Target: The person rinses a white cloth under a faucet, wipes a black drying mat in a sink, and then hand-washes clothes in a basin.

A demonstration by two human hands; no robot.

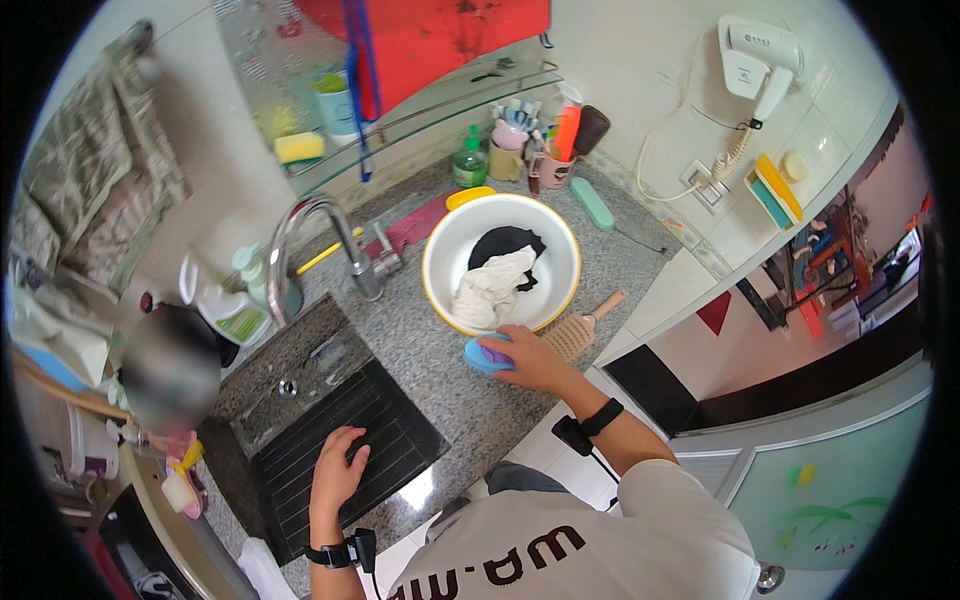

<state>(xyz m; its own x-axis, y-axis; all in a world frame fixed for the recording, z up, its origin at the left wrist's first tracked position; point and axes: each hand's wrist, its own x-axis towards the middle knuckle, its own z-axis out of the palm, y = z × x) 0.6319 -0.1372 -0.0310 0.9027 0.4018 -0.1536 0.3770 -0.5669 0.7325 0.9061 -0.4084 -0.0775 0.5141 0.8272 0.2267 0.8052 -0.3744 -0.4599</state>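
A white enamel basin [501, 262] with a yellow rim stands on the granite counter, a white cloth [487, 292] and a black cloth [502, 244] inside it. At the basin's near edge, my right hand [521, 360] is closed around a blue and purple scrubbing brush [487, 354]. A beige hairbrush or paddle-shaped brush [574, 334] with a wooden-looking handle lies just right of that hand. My left hand [341, 465] is empty, fingers apart, over the black ribbed board [352, 442] in the sink.
A chrome faucet [311, 202] curves above the sink. Behind the basin are a green soap bottle [470, 161], a yellow soap dish [470, 197] and cups. A mint-green case [592, 202] lies to their right. Spray bottle [225, 311] and pump bottle [259, 270] stand left of the faucet.
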